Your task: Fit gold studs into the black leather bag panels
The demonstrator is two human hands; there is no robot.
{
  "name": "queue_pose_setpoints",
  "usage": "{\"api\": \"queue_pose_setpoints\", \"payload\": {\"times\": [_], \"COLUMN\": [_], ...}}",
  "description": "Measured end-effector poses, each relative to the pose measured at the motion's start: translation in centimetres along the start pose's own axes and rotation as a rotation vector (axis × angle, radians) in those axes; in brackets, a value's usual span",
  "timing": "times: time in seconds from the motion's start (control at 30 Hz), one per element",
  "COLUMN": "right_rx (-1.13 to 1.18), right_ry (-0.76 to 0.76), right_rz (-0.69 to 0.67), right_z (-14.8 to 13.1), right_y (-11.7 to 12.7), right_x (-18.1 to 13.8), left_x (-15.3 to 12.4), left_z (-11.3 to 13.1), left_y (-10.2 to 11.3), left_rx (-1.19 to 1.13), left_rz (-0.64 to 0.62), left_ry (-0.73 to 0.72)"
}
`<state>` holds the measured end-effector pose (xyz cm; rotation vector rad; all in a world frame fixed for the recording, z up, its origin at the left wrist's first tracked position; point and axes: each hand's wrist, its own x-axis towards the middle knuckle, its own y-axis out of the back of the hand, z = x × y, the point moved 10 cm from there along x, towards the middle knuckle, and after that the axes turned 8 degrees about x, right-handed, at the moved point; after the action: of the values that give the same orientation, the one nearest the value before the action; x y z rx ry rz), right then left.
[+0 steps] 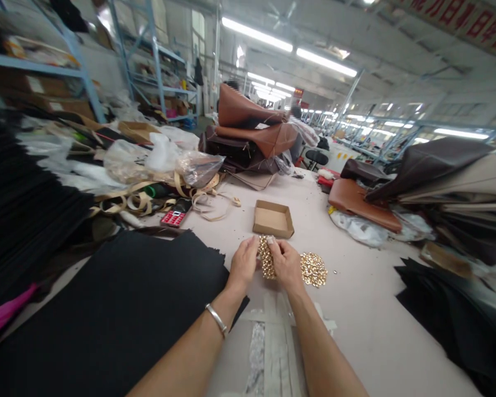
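Observation:
Both hands meet at the table's middle around a bunch of small gold metal rings [267,259]. My left hand [243,263] curls round the bunch from the left, a silver bangle on its wrist. My right hand [287,264] closes on it from the right. A loose pile of the same gold rings [313,269] lies on the table just right of my right hand. An open shallow cardboard box [273,219] sits just beyond the hands.
Black sheet material [119,309] covers the near left. Brown leather pieces [252,127] are stacked at the back, more leather and dark sheets [442,187] at the right. Plastic bags, tan strapping and a red calculator [176,213] lie at the left. Taped strips [273,353] run between my arms.

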<state>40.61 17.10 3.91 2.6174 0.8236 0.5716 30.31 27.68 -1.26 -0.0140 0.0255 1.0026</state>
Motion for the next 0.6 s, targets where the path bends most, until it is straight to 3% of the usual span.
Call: {"api": "queue_pose_setpoints", "payload": {"times": [0.1, 0.33, 0.6], "right_rx": [0.133, 0.220, 0.178], "right_ry": [0.020, 0.042, 0.087], "right_rz": [0.056, 0.095, 0.065], "right_z": [-0.4, -1.1, -1.1], "right_y": [-0.4, -1.0, -0.9], "right_x": [-0.7, -1.5, -1.6], "left_x": [-0.9, -2.1, -1.9], "left_z": [0.5, 1.5, 2.3], "left_y": [-0.7, 0.2, -0.5], "left_rx": [0.063, 0.127, 0.087], "left_rz": [0.006, 0.128, 0.034], "left_ry": [-0.017, -0.060, -0.064]}}
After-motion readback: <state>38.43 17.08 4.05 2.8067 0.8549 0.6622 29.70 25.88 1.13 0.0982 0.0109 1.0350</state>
